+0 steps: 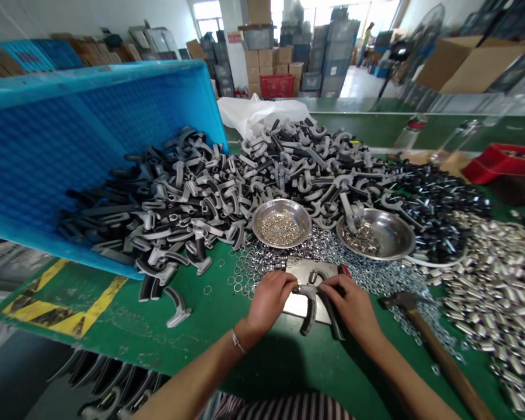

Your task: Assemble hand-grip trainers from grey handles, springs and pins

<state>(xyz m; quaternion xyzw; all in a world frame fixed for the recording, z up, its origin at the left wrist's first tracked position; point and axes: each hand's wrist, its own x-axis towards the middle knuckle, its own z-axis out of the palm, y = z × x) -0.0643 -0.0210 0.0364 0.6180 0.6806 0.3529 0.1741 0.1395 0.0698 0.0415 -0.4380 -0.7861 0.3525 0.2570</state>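
While the left hand (pixel 269 300) and right hand (pixel 345 309) clamped together on it, a gray-and-black pronged handle (pixel 317 306) sat over a steel plate (pixel 300 271) on the green bench (pixel 201 344). Loose metal rings (pixel 262 268) and a steel bowl (pixel 281 204) lay just beyond, before a heaped pile of similar handles (pixel 179 204).

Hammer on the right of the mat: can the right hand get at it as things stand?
Probably yes. The hammer lies just right of the right hand on the green mat, with only loose metal rings around it and nothing standing between. The hand would likely have to release the grey-and-black part first.
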